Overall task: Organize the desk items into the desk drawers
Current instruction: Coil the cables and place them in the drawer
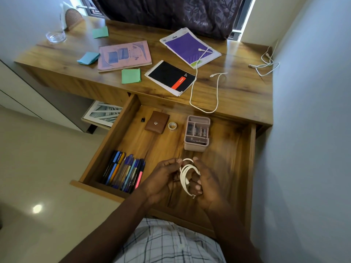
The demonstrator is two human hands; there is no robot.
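A coiled white cable [187, 174] hangs over the open wooden drawer [117, 128]. My right hand [206, 184] holds the coil with fingers curled through its loops. My left hand [163, 179] pinches the top of the coil between thumb and fingertips. Inside the drawer lie several pens [124, 171], a brown leather pouch [157, 122], a small tape roll [172, 126], a pink compartment box [197, 132] and a tiny black item [142, 119]. On the desk [243, 92] lie a second white cable [204, 92] and a third white cable [266, 63] by the wall.
The desk also carries a pink book [124, 56], a black spiral notepad [171, 77], a purple pad [190, 47], green and blue sticky-note stacks [131, 75], and a glass dish [56, 37]. A wall stands close on the right. A framed picture [102, 113] leans under the desk.
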